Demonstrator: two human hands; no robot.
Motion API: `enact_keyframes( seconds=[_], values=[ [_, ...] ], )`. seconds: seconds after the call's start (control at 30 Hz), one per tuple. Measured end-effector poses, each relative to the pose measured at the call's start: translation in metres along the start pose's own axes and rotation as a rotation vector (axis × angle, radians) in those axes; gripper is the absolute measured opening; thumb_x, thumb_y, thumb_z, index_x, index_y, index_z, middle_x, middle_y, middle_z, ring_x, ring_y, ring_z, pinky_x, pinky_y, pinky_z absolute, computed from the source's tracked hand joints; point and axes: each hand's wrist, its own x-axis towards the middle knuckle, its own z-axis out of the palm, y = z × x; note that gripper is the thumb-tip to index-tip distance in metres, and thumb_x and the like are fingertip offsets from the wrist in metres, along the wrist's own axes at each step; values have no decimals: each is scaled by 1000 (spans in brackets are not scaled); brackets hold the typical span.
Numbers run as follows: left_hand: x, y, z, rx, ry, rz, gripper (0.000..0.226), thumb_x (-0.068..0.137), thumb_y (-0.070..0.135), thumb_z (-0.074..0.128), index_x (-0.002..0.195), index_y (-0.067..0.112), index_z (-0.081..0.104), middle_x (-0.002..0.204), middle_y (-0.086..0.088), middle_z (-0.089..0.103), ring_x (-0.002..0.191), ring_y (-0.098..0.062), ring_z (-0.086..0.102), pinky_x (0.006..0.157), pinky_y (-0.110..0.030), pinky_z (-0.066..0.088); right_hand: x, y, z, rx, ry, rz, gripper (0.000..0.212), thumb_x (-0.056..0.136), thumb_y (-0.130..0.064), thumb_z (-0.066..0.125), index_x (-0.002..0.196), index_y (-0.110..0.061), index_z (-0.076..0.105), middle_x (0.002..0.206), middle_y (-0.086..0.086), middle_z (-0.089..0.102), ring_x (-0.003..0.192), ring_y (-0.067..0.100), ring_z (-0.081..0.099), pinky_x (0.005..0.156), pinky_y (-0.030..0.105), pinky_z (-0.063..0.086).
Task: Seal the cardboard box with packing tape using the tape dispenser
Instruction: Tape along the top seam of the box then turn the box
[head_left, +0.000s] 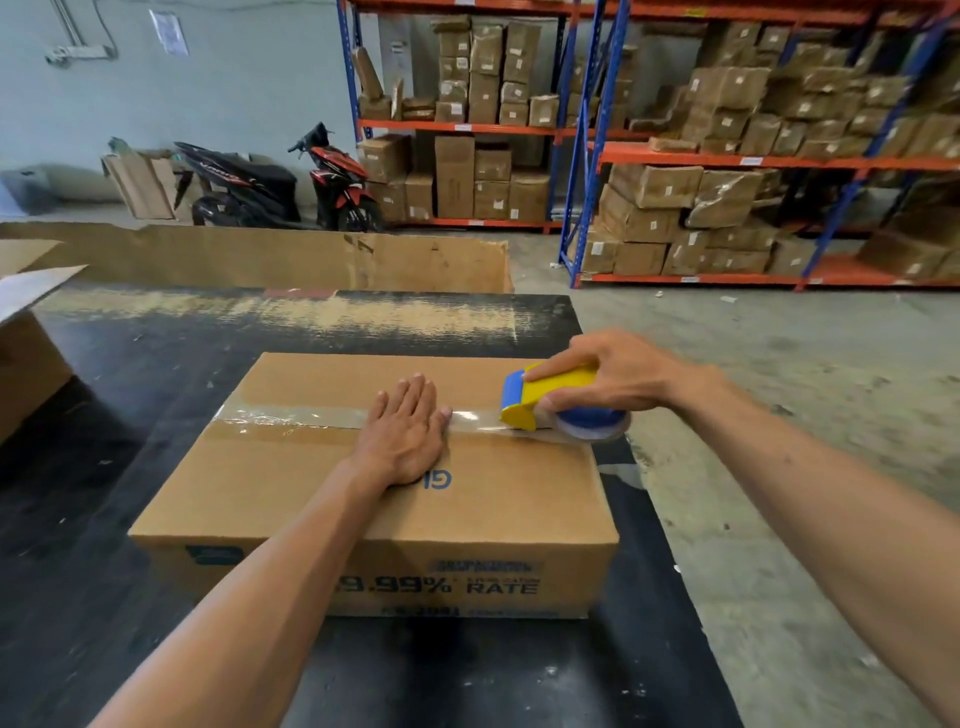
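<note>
A closed brown cardboard box (291, 467) with blue print lies on a black table (104, 395). A strip of clear tape (291, 415) runs along its top seam from the left edge toward the right. My left hand (405, 431) rests flat, palm down, on the tape near the middle of the lid. My right hand (618, 374) grips a yellow and blue tape dispenser (550, 402) at the box's right edge, its roll hanging just past the corner. The tape stretches from under my left hand to the dispenser.
An open cardboard box (26, 358) stands at the table's left edge, and a long flat cardboard sheet (291, 257) stands behind the table. Blue and orange racks (675, 156) full of parcels fill the back right. A motorbike (280, 182) is parked by the wall.
</note>
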Motion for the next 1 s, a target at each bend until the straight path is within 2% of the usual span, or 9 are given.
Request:
enact_keyframes(
  seconds=[0.13,0.23,0.37,0.47,0.57,0.67,0.87,1.0],
  values=[
    [-2,1,-1,6,-11,12,63,104,47,6,157,14,-3,165,-2,-10,151,-17,-11,121,-39,-8,-39,35,-2,81,37,108,50,70,-80,58,118,-66,57,106,-10,57,98,15,52,86,37,43],
    [-2,3,-2,6,-21,13,63,104,47,7,157,14,-3,165,-3,-10,151,-17,-10,121,-40,-8,-42,41,15,68,37,78,44,70,-83,54,113,-74,52,94,-7,55,87,15,52,80,37,43],
    [-3,9,-8,29,-16,-10,63,104,45,11,157,12,2,165,-8,-4,152,-23,-5,121,-47,-3,-46,54,22,173,58,91,55,71,-77,61,124,-65,54,94,-5,54,86,11,52,78,35,44],
    [-1,31,-14,46,23,-7,64,103,46,12,157,12,6,164,-16,-2,151,-29,-3,120,-52,-6,-47,57,23,119,15,53,56,78,-70,63,132,-61,49,94,-9,53,85,7,51,74,27,40],
    [8,71,-13,-38,25,48,64,104,48,10,157,13,6,165,-12,-2,152,-26,-5,120,-50,-9,-46,61,23,100,9,37,54,83,-64,62,135,-59,46,93,-13,52,86,5,49,71,23,34],
    [11,95,0,-70,-7,82,61,104,47,9,158,18,4,166,-5,-4,152,-22,-6,120,-51,-7,-44,64,23,97,8,19,56,80,-70,58,134,-62,44,97,-8,55,89,6,50,74,24,37],
    [13,91,11,11,4,94,59,103,47,7,158,23,7,166,-1,-4,152,-22,-6,120,-51,-6,-50,69,28,96,40,4,55,80,-67,58,132,-63,43,85,-8,47,78,5,44,68,22,32],
    [15,90,13,18,-4,93,60,103,47,7,158,23,5,166,-1,-6,151,-21,-8,120,-50,-8,-67,88,25,111,41,27,57,79,-67,60,134,-60,46,85,-8,46,77,5,44,68,23,32]
  ],
)
